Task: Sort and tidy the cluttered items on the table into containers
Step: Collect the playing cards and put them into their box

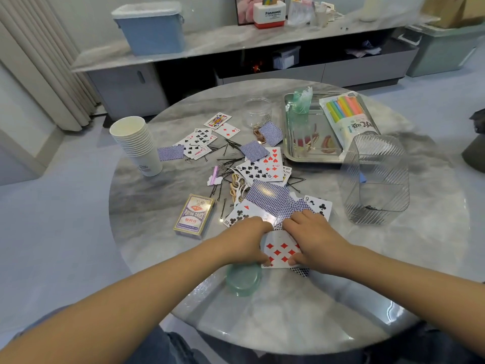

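A round marble desk (288, 311) is seen from above, with clutter spread over its middle. At its far right a steel tray (309, 157) is set, in which a green spray bottle (298, 119) stands and a pack of coloured straws (346, 114) lies on the right side. Just in front of the tray a clear ribbed bin (378, 177) is placed, and it is seen through to the desk. A stack of paper cups (136, 143) lies tilted at the left edge. A small clear jar (257, 111) is set beyond the clutter, left of the tray. Playing cards (262, 166) are scattered face up and face down across the centre, mixed with black hairpins (231, 160). A card box (194, 215) lies left of the nearest cards. A green lid (244, 281) rests near the front edge, partly under the left wrist. A small stack of cards, topped by a diamond card (282, 252), is held between both hands close to the desk. The left hand (246, 240) is curled round the stack's left edge, thumb on the near corner; the right hand (312, 237) grips the right edge likewise, its fingers over face-down cards.
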The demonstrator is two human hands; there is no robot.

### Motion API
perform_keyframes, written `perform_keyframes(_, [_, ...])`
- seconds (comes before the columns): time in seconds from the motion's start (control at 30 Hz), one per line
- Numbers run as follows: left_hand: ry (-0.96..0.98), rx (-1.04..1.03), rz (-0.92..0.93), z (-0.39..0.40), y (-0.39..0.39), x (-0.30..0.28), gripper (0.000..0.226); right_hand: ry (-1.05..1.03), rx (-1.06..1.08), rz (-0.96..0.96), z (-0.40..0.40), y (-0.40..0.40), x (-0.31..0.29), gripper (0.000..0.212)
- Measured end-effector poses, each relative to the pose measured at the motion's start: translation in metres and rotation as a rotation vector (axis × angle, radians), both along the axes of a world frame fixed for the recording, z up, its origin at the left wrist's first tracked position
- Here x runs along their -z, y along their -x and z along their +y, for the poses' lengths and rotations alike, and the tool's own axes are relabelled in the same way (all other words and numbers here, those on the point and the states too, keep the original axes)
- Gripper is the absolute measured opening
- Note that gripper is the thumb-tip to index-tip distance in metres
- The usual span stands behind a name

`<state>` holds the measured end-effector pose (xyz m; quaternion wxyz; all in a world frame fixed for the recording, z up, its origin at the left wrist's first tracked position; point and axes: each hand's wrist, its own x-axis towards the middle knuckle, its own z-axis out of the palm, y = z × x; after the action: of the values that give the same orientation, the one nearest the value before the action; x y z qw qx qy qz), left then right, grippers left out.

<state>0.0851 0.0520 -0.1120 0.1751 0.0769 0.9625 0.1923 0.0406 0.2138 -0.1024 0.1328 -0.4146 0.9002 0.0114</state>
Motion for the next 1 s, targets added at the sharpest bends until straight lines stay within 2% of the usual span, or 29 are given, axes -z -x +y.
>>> perform_keyframes(0.1, [-0.018,0.013,0.018,0.001,0.0,-0.003,0.04,0.026,0.049,-0.062,0.001,-0.001,-0.002,0.052])
perform_keyframes(0.3, [-0.187,-0.086,-0.066,-0.02,0.011,-0.02,0.047,0.154,0.196,-0.236,0.002,0.015,-0.013,0.041])
perform_keyframes(0.4, [-0.058,-0.04,-0.004,-0.034,0.017,-0.016,0.057,0.146,0.288,-0.267,0.001,0.026,-0.015,0.045])
perform_keyframes(0.53, [0.233,0.089,0.051,-0.044,0.022,-0.005,0.076,0.1,0.268,-0.283,-0.003,0.026,-0.012,0.028])
perform_keyframes(0.63, [0.293,0.078,0.11,-0.048,0.027,-0.002,0.069,0.117,0.286,-0.309,-0.006,0.024,-0.012,0.026])
perform_keyframes(0.8, [0.317,0.042,0.167,-0.054,0.03,-0.002,0.049,0.106,0.381,-0.316,-0.005,0.032,-0.015,0.038])
perform_keyframes(0.9, [0.222,0.019,0.127,-0.057,0.031,-0.007,0.034,0.162,0.459,-0.364,-0.003,0.04,-0.019,0.028])
perform_keyframes(1.0, [0.062,-0.044,0.126,-0.053,0.029,-0.012,0.03,0.235,0.521,-0.481,-0.003,0.043,-0.023,0.027])
